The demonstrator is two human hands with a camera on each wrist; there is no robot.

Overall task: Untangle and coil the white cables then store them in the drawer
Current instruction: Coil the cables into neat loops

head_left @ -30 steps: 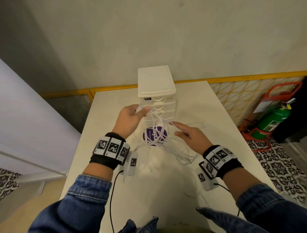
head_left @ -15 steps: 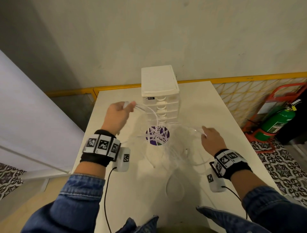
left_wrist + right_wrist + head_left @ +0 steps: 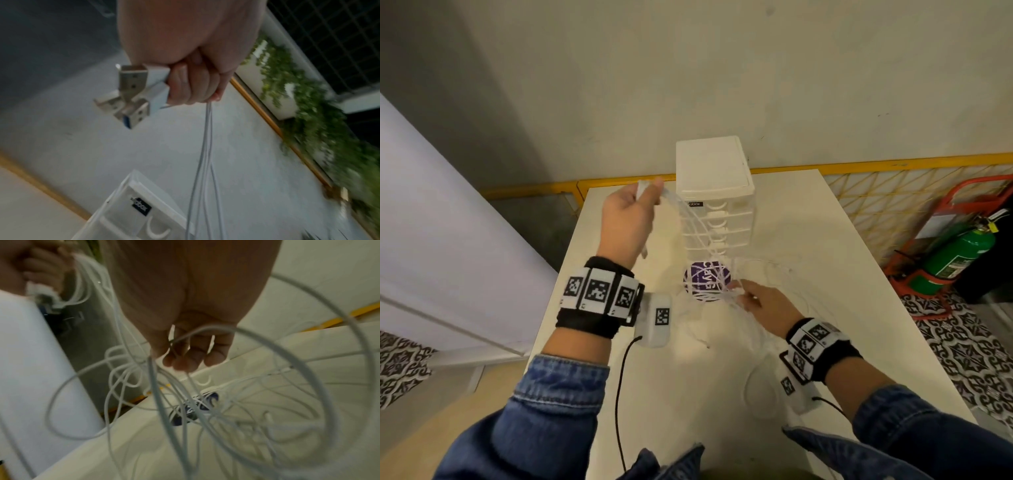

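My left hand (image 3: 649, 190) is raised beside the top of the white drawer tower (image 3: 714, 171) and grips the USB plug ends (image 3: 135, 91) of several white cables. Their strands (image 3: 205, 154) hang down from that fist to a tangle (image 3: 717, 284) lying on the table (image 3: 825, 246) in front of the tower. My right hand (image 3: 743, 291) is low at the tangle's right side. In the right wrist view its fingers (image 3: 191, 360) look straight and spread, with cable loops (image 3: 308, 369) running between and around them. All the tower's drawers look closed.
A round purple sticker (image 3: 705, 279) lies under the tangle. A yellow mesh fence (image 3: 876, 205) runs behind the table, with a green fire extinguisher (image 3: 959, 253) on the floor to the right. A pale panel (image 3: 448, 240) stands left of the table.
My left hand has lifted the plug ends higher and farther back, pulling strands up out of the tangle. My right hand swung out to the right, then came back left into the tangle.
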